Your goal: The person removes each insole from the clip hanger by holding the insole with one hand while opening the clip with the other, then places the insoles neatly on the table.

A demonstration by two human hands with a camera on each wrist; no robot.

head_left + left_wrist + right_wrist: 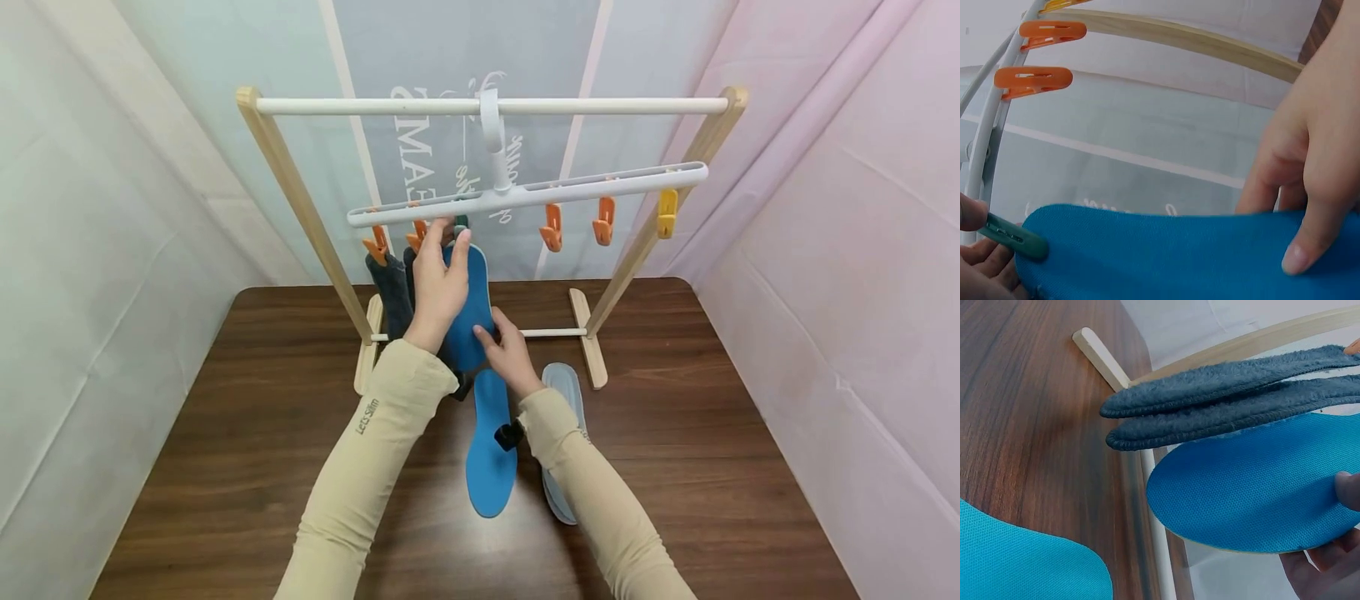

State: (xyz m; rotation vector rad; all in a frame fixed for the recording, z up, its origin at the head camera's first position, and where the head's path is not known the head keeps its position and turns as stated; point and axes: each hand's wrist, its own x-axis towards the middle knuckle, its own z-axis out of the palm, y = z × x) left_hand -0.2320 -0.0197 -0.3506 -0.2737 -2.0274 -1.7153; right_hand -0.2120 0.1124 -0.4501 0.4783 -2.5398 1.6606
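My left hand (441, 287) is up at the hanger bar, pinching a green clip (1017, 239) by its end. The clip overlaps the top end of a blue insole (474, 304), which hangs lengthwise below the bar. Lower down, my right hand (512, 354) pinches the same insole by its edge, thumb on the blue face and fingers behind. Close beside it, two dark grey fuzzy insoles (1210, 387) hang side by side, at orange clips (377, 246) on the bar's left part.
The white hanger (517, 197) hooks over the white rail of a wooden rack (300, 200). Orange clips (552, 227) and a yellow clip (667, 214) hang at its right. On the brown table (675, 433) lie another blue insole (489, 475) and light grey insoles (562, 379).
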